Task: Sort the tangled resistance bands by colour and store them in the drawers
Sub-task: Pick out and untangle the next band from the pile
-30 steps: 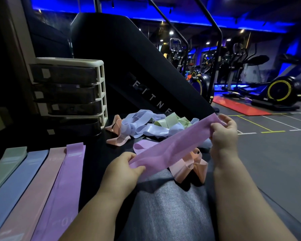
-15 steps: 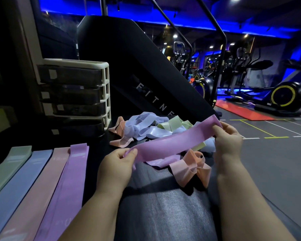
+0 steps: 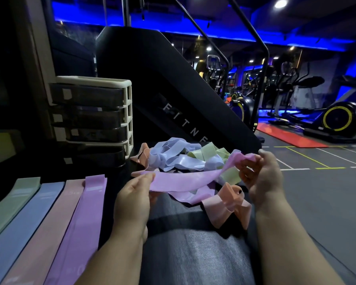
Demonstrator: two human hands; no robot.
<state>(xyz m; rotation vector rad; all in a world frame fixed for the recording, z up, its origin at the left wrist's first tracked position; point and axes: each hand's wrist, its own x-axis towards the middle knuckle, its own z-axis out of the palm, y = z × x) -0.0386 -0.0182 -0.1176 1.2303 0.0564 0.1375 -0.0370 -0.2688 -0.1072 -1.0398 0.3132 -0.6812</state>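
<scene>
A purple resistance band [image 3: 185, 181] stretches between my hands above a dark padded surface. My left hand [image 3: 133, 199] pinches its left end, and my right hand [image 3: 261, 177] grips its crumpled right end. Behind it lies a tangled pile of bands [image 3: 179, 159] in blue, green, pink and purple, with a peach band [image 3: 228, 206] bunched just below my right hand. At the far left stands a cream drawer unit [image 3: 93, 120] with several dark drawers, all shut. Flat bands lie side by side at lower left: green [image 3: 10, 204], blue [image 3: 27, 223], pink [image 3: 49, 229], purple [image 3: 84, 219].
A large black slanted machine panel [image 3: 173, 95] rises behind the pile. The padded bench surface [image 3: 193, 254] runs toward me. To the right the grey gym floor [image 3: 317, 192] lies lower, with exercise bikes [image 3: 337, 120] and a red mat [image 3: 286, 136] far back.
The purple band has dropped lower and gone slacker, sagging between my hands. My right hand has bunched its end and my left hand has shifted a little to the left.
</scene>
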